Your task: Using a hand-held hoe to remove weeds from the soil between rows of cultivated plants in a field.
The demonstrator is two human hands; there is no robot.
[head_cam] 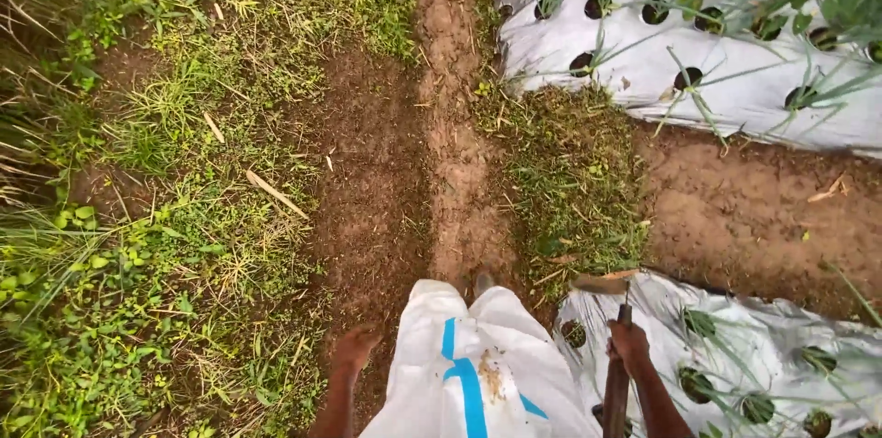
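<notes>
Item: our right hand closed around a long-handled hoe, shaft running up-frame to its blade beside the mulch sheet; left hand loose, empty, farther.

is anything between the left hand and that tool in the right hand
Yes. The person's white garment with a blue stripe hangs between the empty left hand and the long-handled tool gripped by the right hand.

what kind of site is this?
Likely a farm field: raised beds under silver mulch sheet with seedlings in punched holes, a dirt path, weedy grass. Right hand grips a long-handled tool.
</notes>
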